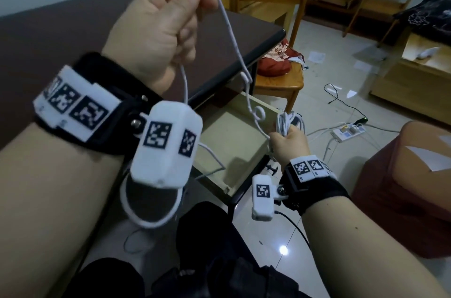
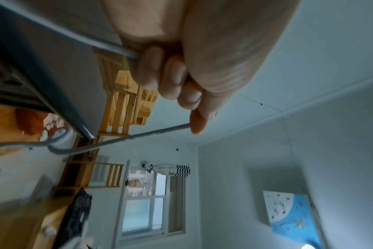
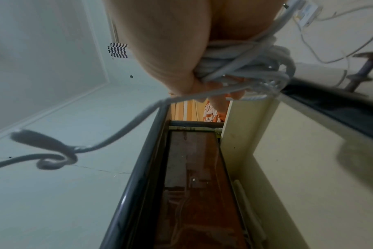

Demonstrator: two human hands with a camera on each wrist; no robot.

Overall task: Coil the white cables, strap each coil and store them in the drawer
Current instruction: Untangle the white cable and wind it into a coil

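My left hand (image 1: 170,16) is raised above the dark desk and grips a white cable (image 1: 231,31) in its curled fingers (image 2: 172,77). The cable runs down from that hand, kinks into small loops, and ends in a coil (image 1: 286,122) gripped by my right hand (image 1: 288,144) over the open drawer (image 1: 234,136). In the right wrist view the coil (image 3: 245,67) is bunched against the palm. The cable's other end hangs below my left hand in a big loop (image 1: 146,209) over my lap. The drawer's pale inside holds a thin cable (image 1: 210,156).
The dark desk (image 1: 61,36) lies to the left with the drawer pulled out under its corner. A wooden chair (image 1: 280,78) with red cloth stands behind. A power strip (image 1: 346,131) with cables lies on the floor; a brown stool (image 1: 410,175) sits at the right.
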